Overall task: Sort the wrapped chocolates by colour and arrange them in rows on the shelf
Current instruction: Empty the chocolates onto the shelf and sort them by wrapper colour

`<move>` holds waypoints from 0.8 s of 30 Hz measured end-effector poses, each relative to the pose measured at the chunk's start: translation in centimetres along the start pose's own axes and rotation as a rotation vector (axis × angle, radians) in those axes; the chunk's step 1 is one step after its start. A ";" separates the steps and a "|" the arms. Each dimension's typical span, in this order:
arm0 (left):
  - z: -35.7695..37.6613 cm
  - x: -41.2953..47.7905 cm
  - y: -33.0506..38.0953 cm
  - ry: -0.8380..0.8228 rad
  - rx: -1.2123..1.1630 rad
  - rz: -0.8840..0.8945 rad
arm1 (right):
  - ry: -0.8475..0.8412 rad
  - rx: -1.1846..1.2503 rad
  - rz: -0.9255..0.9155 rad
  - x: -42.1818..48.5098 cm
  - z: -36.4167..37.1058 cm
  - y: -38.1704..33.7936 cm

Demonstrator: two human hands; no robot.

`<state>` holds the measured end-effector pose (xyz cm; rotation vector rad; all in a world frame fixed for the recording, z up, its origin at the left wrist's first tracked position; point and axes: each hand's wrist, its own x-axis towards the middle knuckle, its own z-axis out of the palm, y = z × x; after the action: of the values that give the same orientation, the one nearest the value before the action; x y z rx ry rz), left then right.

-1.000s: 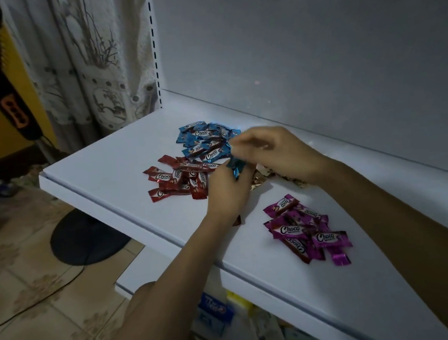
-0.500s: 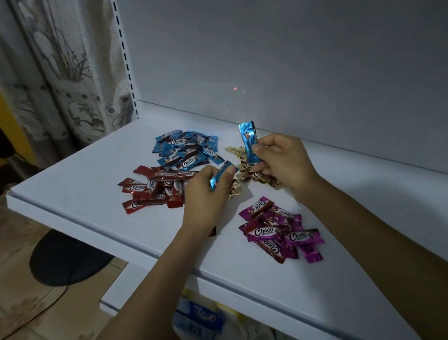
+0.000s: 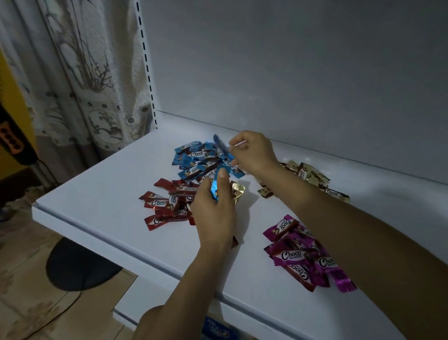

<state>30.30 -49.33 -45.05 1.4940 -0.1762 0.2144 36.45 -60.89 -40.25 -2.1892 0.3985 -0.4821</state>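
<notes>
Our right hand (image 3: 253, 151) pinches a shiny blue foil-wrapped chocolate (image 3: 222, 149) right over the heap of blue wrapped chocolates (image 3: 192, 160) on the flat white shelf (image 3: 99, 195). Our left hand (image 3: 215, 210) grips a second blue chocolate (image 3: 215, 184), standing up, just in front. The right looks nearer, though it is blurry.

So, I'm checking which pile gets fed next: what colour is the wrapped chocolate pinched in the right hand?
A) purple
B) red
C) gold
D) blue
D: the right hand pinches a blue chocolate just over the blue pile, while the left hand grips a second blue chocolate.
</notes>
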 end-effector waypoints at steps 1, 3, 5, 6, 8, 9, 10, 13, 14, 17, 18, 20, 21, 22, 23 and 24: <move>0.0 0.0 0.0 0.002 -0.011 -0.001 | -0.021 0.012 -0.003 -0.2 0.0 -0.4; 0.0 0.0 0.1 0.007 -0.030 -0.004 | -0.062 0.107 -0.015 -1.8 -0.7 -1.4; -0.1 0.1 0.0 0.004 -0.036 0.000 | -0.187 0.227 0.013 -4.2 -2.1 -2.1; -0.1 0.1 0.1 -0.001 -0.042 0.005 | -0.269 0.255 0.029 -5.4 -2.8 -2.3; -0.2 0.1 0.0 -0.011 -0.069 0.024 | -0.386 0.262 0.031 -7.1 -3.8 -2.0; -0.3 0.1 -0.1 -0.021 -0.078 0.030 | -0.405 0.270 0.033 -7.6 -4.1 -1.6; -0.3 0.0 -0.2 -0.037 -0.076 0.032 | -0.400 0.296 0.048 -7.8 -4.3 -1.3; -0.2 -0.4 -0.4 -0.133 0.007 0.066 | -0.322 0.361 0.096 -8.3 -4.8 -0.2; -0.1 -0.5 -0.4 -0.174 0.057 0.090 | -0.304 0.366 0.113 -8.4 -5.0 0.1; 0.0 -0.8 -0.5 -0.235 0.140 0.152 | -0.312 0.372 0.165 -8.6 -5.8 0.9; 0.1 -0.9 -0.6 -0.243 0.142 0.161 | -0.335 0.363 0.181 -8.7 -5.9 1.2; 0.2 -0.9 -0.6 -0.246 0.140 0.158 | -0.361 0.337 0.199 -8.9 -6.1 1.5; 0.2 -0.9 -0.5 -0.238 0.130 0.147 | -0.342 0.333 0.194 -8.8 -6.1 1.5; 0.2 -0.8 -0.4 -0.221 0.109 0.130 | -0.292 0.351 0.187 -8.6 -6.0 1.5; 0.2 -0.6 -0.4 -0.194 0.080 0.108 | -0.215 0.395 0.193 -8.2 -6.0 1.5; 0.2 -0.4 -0.3 -0.163 0.054 0.080 | -0.132 0.459 0.216 -7.7 -6.2 1.4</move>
<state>30.03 -49.53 -45.46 1.5597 -0.3639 0.1629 26.66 -62.48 -39.36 -1.7008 0.4017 -0.2741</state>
